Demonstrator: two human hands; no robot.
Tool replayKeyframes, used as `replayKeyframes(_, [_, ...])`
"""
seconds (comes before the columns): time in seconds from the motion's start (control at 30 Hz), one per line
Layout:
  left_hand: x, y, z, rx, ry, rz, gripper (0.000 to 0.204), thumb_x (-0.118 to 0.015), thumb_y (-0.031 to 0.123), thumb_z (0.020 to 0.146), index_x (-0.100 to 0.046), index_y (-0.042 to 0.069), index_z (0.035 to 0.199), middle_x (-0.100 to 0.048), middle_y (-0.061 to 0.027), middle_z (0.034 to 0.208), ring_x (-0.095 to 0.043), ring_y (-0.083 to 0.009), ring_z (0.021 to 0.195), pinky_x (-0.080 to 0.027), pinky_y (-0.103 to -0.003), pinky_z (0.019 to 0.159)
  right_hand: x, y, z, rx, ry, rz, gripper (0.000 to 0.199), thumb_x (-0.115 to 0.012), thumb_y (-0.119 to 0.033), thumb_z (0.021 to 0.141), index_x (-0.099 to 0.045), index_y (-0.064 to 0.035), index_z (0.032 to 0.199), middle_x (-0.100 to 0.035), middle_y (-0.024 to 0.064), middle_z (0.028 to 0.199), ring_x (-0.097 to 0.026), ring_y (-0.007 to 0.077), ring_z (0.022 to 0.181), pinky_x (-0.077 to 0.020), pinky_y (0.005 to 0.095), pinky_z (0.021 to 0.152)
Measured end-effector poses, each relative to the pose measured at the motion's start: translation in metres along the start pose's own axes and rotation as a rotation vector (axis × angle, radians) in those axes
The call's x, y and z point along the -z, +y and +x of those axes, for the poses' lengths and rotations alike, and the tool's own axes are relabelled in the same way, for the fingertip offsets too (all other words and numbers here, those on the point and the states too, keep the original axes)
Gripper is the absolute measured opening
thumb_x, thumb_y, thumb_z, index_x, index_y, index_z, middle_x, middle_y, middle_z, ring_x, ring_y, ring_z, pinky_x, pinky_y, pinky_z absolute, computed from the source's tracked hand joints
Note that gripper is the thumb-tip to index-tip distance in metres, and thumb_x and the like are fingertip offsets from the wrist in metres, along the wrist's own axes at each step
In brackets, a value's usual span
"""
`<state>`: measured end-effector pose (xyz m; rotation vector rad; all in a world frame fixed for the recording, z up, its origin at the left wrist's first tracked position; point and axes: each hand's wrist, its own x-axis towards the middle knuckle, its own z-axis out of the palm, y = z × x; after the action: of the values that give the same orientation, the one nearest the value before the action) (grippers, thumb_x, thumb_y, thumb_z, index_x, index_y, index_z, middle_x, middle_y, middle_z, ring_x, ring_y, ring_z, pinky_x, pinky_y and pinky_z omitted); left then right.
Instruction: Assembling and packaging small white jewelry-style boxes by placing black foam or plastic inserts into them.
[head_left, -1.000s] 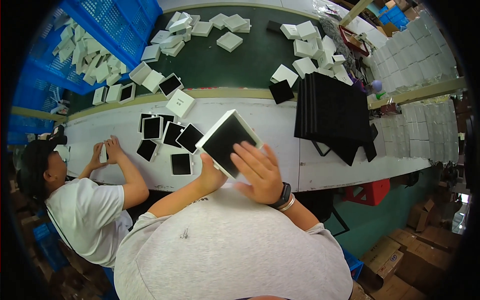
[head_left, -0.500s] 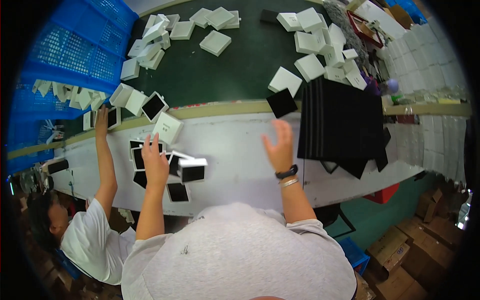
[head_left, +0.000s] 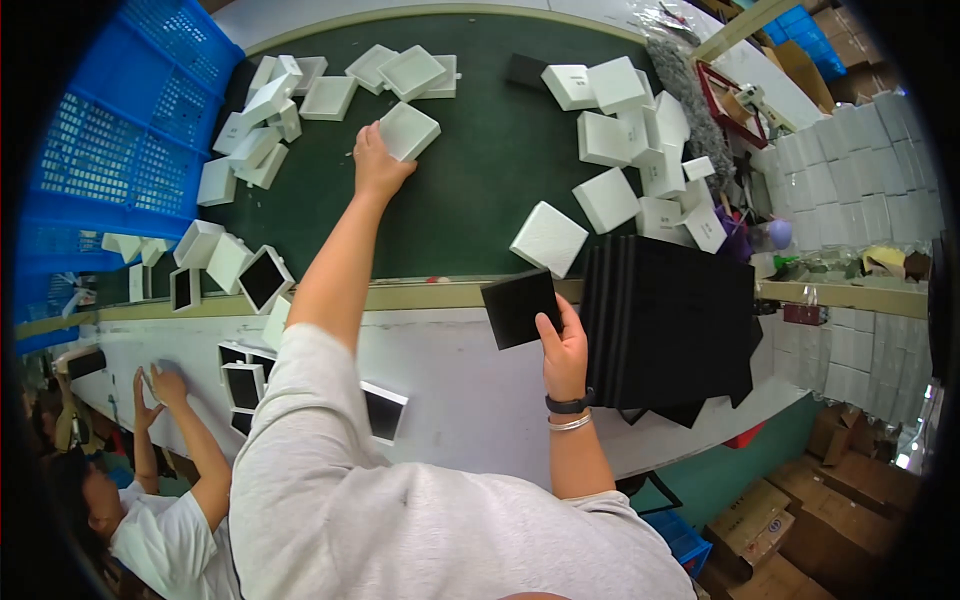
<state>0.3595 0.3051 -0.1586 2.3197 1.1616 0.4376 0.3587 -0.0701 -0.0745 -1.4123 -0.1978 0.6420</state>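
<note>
My left hand reaches far across the green surface with its fingers closed on an open white box. My right hand pinches a black foam square between thumb and fingers, above the near edge of the green surface. Right beside that hand stands a thick stack of black foam sheets. On the white table to the left, partly hidden by my left arm, lie several white boxes with black inside, one of them a white box near my sleeve.
Loose white boxes pile up at the far right, others by the blue crate at left. A co-worker's hands are over the table's left end. Wrapped white stacks stand at right; cardboard boxes lie below.
My left hand has gone from the black-lined boxes out to the white box and grasped it. My right hand has picked up the foam square. The co-worker's arm has drawn back.
</note>
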Motion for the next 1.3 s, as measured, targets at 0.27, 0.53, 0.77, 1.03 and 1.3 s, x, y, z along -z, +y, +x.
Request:
replayKeyframes(0.27, [0.118, 0.118, -0.218, -0.635, -0.111, -0.293, 0.117, -0.090, 0.021, 0.048, -0.022, 0.002, 0.142, -0.029, -0.0201, 0.131, -0.031, -0.0363, 0.120, -0.033, -0.044, 0.101, -0.041, -0.063, -0.016, 0.402, 0.127, -0.311, 0.038, -0.048, -0.016, 0.098, -0.045, -0.0001, 0.132, -0.054, 0.0112, 0.116, -0.051, 0.0205, 0.106, -0.0386, 0.0307, 0.096])
replayKeyframes(0.53, [0.177, 0.139, -0.318, -0.718, 0.167, -0.167, 0.112, -0.089, 0.018, 0.053, -0.021, 0.002, 0.140, -0.027, -0.0199, 0.125, -0.030, -0.0352, 0.114, -0.037, -0.045, 0.092, -0.080, -0.077, -0.109, 0.443, 0.124, -0.535, 0.035, -0.045, -0.020, 0.096, -0.047, -0.0027, 0.127, -0.041, 0.0178, 0.129, -0.035, 0.0349, 0.120, -0.0262, 0.0456, 0.104])
replayKeyframes(0.77, [0.212, 0.121, -0.345, -0.708, 0.143, -0.382, 0.106, -0.084, 0.012, 0.057, -0.019, 0.003, 0.140, -0.023, -0.0195, 0.129, -0.031, -0.0336, 0.121, -0.036, -0.042, 0.097, -0.067, -0.108, -0.150, 0.619, -0.180, -0.604, 0.059, -0.044, -0.032, 0.096, -0.032, 0.0024, 0.141, -0.025, 0.0209, 0.150, -0.023, 0.0359, 0.139, -0.0161, 0.0456, 0.113])
replayKeyframes(1.03, [0.220, 0.112, -0.364, -0.797, 0.089, -0.529, 0.105, -0.082, 0.009, 0.055, -0.021, 0.004, 0.141, -0.027, -0.0188, 0.126, -0.035, -0.0323, 0.117, -0.039, -0.041, 0.094, -0.069, -0.118, -0.181, 0.834, -0.397, -0.879, 0.061, -0.053, -0.038, 0.091, -0.044, 0.0047, 0.133, -0.042, 0.0204, 0.140, -0.034, 0.0327, 0.135, -0.0223, 0.0444, 0.112])
replayKeyframes(1.3, [0.202, 0.094, -0.342, -0.488, -0.142, -0.636, 0.098, -0.082, 0.005, 0.052, -0.031, 0.010, 0.137, -0.032, -0.0154, 0.128, -0.040, -0.0298, 0.121, -0.044, -0.041, 0.095, -0.061, -0.076, -0.158, 0.772, -0.543, -0.834, 0.038, -0.067, -0.031, 0.081, -0.060, -0.0077, 0.111, -0.051, 0.0108, 0.133, -0.044, 0.0269, 0.128, -0.0328, 0.0422, 0.106])
